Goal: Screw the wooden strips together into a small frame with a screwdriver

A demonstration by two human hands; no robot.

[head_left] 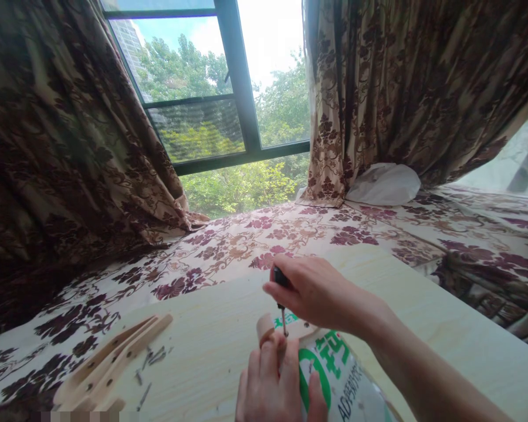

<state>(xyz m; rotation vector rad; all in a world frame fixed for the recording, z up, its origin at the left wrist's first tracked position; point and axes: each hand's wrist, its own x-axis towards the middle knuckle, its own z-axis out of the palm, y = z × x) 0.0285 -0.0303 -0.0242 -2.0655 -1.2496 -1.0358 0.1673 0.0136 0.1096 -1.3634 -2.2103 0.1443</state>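
Note:
My right hand [305, 287] is closed around the black handle of a screwdriver [281, 278], which stands nearly upright. Its metal shaft points down to a small screw at a light wooden piece [266, 329]. Fingers of my left hand [273, 378] press on that wooden piece from the near side and hold it. Beneath both lies a white package [347, 381] with green printed characters. More of the wood shows to the right of the shaft, with a dark hole in it.
On the pale wooden board [202, 328], several loose screws [154, 356] lie left of my hands, beside long wooden parts with holes [114, 363]. Behind are a floral cloth [229, 240], a white plastic bag [385, 183], curtains [378, 82] and a window [242, 82].

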